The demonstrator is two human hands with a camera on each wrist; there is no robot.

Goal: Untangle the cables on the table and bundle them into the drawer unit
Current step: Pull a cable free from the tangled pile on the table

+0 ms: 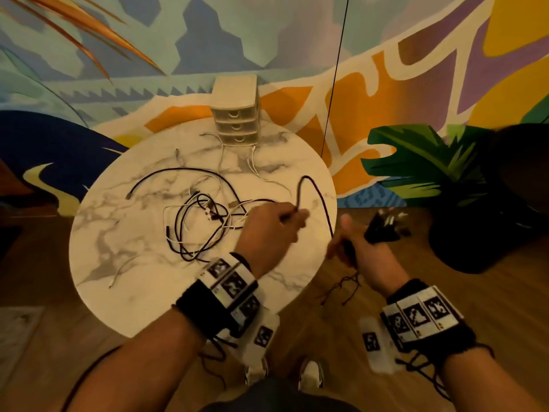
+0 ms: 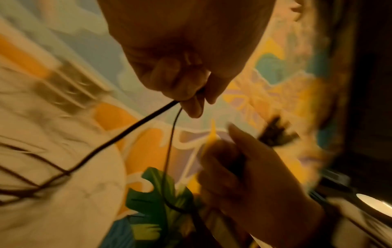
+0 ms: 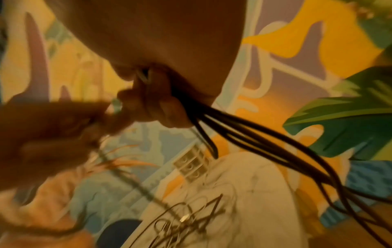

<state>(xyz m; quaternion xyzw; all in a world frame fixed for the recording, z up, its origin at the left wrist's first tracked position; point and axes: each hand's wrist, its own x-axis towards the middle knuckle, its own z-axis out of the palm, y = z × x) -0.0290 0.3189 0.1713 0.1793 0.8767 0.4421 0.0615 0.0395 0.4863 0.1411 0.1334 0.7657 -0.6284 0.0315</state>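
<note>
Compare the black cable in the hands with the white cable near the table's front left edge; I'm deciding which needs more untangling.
The black cable arches above the table, gripped by the left hand and the right hand; the white cable lies flat and untouched. The black cable runs back into the tangled pile; the white cable lies apart from it. The black one looks thicker. Both are outside the drawer unit.

hands [image 1: 271, 226]: 2 | drawer unit [image 1: 236, 114]: 1, drawers: 3 | table [image 1: 98, 233]: 1
</note>
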